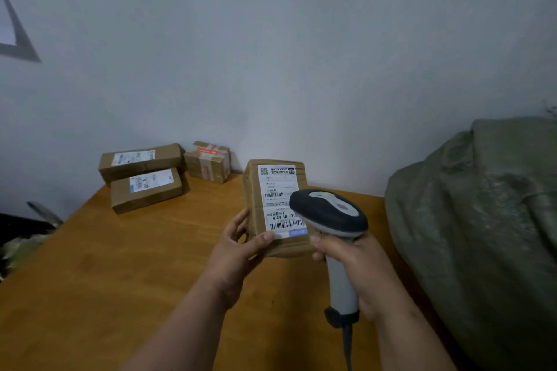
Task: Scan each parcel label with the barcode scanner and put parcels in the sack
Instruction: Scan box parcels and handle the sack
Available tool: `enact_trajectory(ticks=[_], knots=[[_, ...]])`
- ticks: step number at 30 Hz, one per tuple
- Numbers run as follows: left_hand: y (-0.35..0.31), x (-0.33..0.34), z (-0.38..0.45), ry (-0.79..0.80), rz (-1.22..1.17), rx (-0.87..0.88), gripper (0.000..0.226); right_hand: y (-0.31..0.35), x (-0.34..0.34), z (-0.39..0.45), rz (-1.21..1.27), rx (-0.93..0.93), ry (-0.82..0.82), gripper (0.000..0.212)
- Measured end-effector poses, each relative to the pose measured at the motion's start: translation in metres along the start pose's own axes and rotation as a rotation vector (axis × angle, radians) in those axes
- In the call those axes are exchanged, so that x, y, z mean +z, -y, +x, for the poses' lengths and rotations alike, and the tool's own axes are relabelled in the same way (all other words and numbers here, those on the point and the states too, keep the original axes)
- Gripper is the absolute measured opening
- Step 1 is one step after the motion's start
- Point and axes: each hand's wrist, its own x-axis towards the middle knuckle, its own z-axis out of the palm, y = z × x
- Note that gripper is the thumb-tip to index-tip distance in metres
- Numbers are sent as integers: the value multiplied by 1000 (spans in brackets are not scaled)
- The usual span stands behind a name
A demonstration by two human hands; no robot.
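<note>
Scanning is under way with three boxes (144,178) unprocessed on the table (120,265) beyond the fingertips: the left hand (241,247) pinches a brown taped parcel (275,208), white label (278,199) up, while the right hand (355,268) clasps the barcode scanner (330,215) over it, the sack (482,220) to its right.
</note>
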Motion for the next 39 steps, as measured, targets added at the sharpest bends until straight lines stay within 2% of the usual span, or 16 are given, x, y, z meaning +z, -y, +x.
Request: enact_trajectory(ticks=[3,7,10,14,19,23,27,32,39], knots=[[-1,10,-10,-9,-5,32,76,1,-10,-13,-37,-8,3,30],[-3,18,-21,-15,-5,50,74,0,-19,-21,-35,-15,-16,7],[-5,23,-30,-22,-3,70,76,4,-23,-30,-17,-46,-12,13],[-7,27,-37,-27,12,94,79,7,-27,-39,-1,-87,26,4],[-5,29,-44,-38,28,105,83,8,-28,-46,-1,-138,39,10],[-2,30,-49,-36,44,108,85,8,-28,-49,7,-136,38,3],[-2,31,-52,-35,54,101,88,11,-32,-55,-1,-108,68,17],[-5,53,-46,14,79,99,82,15,-50,-67,-1,-69,-57,22],[-25,125,-47,202,151,163,81,28,-91,-102,47,-100,-286,23]])
